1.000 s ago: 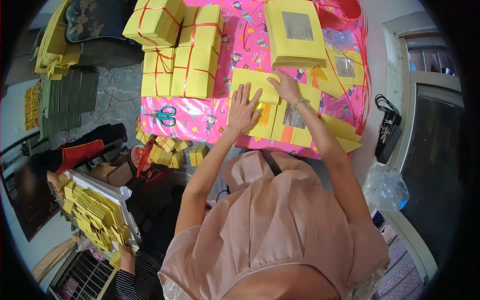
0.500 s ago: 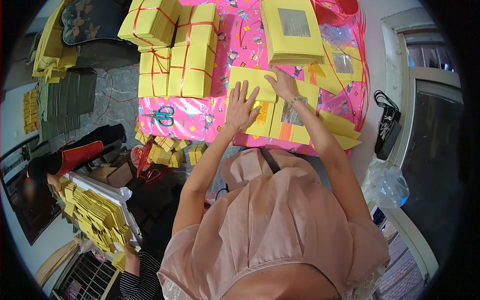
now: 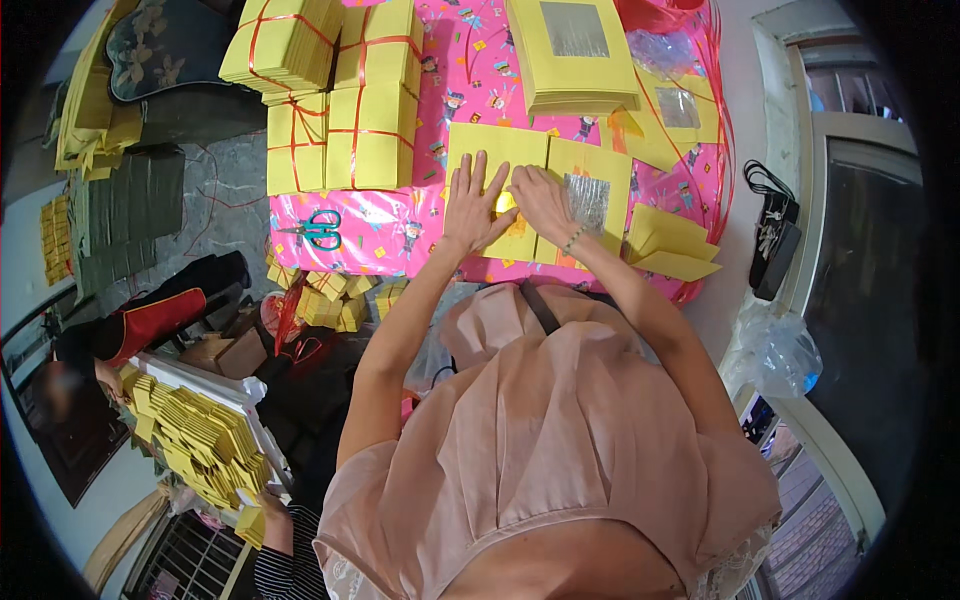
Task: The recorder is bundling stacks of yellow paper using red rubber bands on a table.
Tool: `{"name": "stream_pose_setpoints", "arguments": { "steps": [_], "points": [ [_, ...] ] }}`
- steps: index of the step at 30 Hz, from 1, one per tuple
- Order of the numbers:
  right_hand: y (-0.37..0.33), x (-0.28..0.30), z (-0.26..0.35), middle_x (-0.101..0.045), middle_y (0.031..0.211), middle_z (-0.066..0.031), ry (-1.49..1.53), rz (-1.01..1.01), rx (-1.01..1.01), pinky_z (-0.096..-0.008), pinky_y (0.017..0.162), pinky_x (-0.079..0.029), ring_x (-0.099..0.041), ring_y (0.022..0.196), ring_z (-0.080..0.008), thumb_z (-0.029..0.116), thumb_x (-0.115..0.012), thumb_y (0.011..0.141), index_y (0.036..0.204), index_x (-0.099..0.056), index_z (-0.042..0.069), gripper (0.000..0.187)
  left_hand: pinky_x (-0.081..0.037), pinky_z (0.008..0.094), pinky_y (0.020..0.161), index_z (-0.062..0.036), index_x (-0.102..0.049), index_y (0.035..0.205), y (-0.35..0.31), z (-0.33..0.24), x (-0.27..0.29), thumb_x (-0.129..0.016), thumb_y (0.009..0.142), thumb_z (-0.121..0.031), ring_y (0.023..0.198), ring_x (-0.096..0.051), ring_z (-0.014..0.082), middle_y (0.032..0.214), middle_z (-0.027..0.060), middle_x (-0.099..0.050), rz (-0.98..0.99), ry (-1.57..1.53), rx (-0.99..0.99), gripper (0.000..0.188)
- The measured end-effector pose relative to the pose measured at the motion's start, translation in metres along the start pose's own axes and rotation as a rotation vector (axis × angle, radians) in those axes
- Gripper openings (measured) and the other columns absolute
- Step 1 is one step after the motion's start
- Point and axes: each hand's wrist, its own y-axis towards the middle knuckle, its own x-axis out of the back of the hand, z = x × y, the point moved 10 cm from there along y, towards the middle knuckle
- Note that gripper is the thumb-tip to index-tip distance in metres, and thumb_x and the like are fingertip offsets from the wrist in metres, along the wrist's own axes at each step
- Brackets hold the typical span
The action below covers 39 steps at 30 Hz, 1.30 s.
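A yellow paper sheet [image 3: 500, 140] lies flat on the table before me. My left hand [image 3: 478, 208] rests on it, palm down with fingers spread. Beside its thumb, my right hand [image 3: 543, 207] bends over the sheet with its fingers drawn together; what they pinch, if anything, is hidden. A shiny orange-gold patch [image 3: 512, 222] shows between the two hands. Under my right wrist lies another yellow piece [image 3: 617, 172] with a silvery clear window [image 3: 587, 204]. Farther back stands a thick stack of yellow envelopes with windows [image 3: 575, 85].
Bundles of yellow paper [image 3: 372, 140] tied with red string stand left on the pink patterned table cover [image 3: 385, 245], near green-handled scissors [image 3: 322, 230]. Folded yellow pieces [image 3: 672, 240] lie right. Lower left, another person's hand [image 3: 272, 508] touches a tray of small yellow packets [image 3: 200, 440].
The sheet's far edge, folded over before, now lies flat. My right hand has moved from that far edge toward me, beside my left hand, which stays flat on the sheet.
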Motion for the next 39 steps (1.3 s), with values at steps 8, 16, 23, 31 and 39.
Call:
{"name": "stream_pose_setpoints", "arguments": {
  "steps": [8,16,23,31,39],
  "points": [
    [-0.006,-0.013,-0.011,-0.056,0.086,-0.0116,0.024,-0.06,-0.02,-0.0435,0.071,-0.049,-0.058,0.086,-0.0314,0.017,-0.064,0.084,0.09,-0.052,0.006,0.017,-0.018,0.055,0.114,-0.0206,-0.028,0.151,-0.002,0.005,-0.004,-0.053,0.085,-0.058,0.143,-0.014,0.0458,0.155,0.0249,-0.017,0.007,0.024,0.011,0.08],
    [-0.011,-0.008,-0.003,-0.054,0.084,-0.0103,-0.03,-0.153,0.082,-0.0408,0.072,-0.049,-0.058,0.085,-0.0293,0.016,-0.066,0.083,0.09,-0.053,0.008,0.017,-0.018,0.0514,0.116,-0.015,-0.027,0.151,-0.012,0.018,0.004,-0.053,0.086,-0.057,0.143,-0.016,0.0438,0.154,0.0268,-0.017,0.019,-0.014,-0.032,0.082],
    [-0.013,0.001,0.0,-0.053,0.087,-0.0109,-0.009,-0.138,0.149,-0.0405,0.073,-0.05,-0.058,0.088,-0.0289,0.018,-0.068,0.081,0.094,-0.052,0.006,0.024,-0.019,0.0509,0.116,-0.0142,-0.028,0.151,-0.011,0.018,0.007,-0.051,0.088,-0.055,0.143,-0.017,0.0431,0.154,0.0272,-0.017,-0.019,-0.007,-0.057,0.078],
    [-0.014,0.001,0.012,-0.053,0.083,-0.0058,-0.366,-0.105,0.447,-0.0367,0.067,-0.046,-0.058,0.079,-0.0222,0.028,-0.065,0.083,0.089,-0.055,0.01,0.021,-0.038,0.0492,0.1,-0.0024,-0.059,0.115,-0.019,0.002,0.056,-0.059,0.087,-0.014,0.118,-0.047,0.0405,0.123,0.0212,-0.052,-0.348,-0.315,0.167,0.03],
    [-0.015,0.031,0.034,-0.051,0.073,-0.0027,-0.388,-0.26,0.6,-0.0336,0.065,-0.043,-0.055,0.071,-0.0174,0.02,-0.065,0.08,0.078,-0.056,0.012,0.013,-0.053,0.0272,0.056,-0.0015,-0.062,0.091,-0.033,0.046,-0.036,-0.069,0.088,-0.028,0.069,-0.065,0.0166,0.084,0.0086,-0.067,-0.423,-1.296,0.945,0.028]
  ]
}}
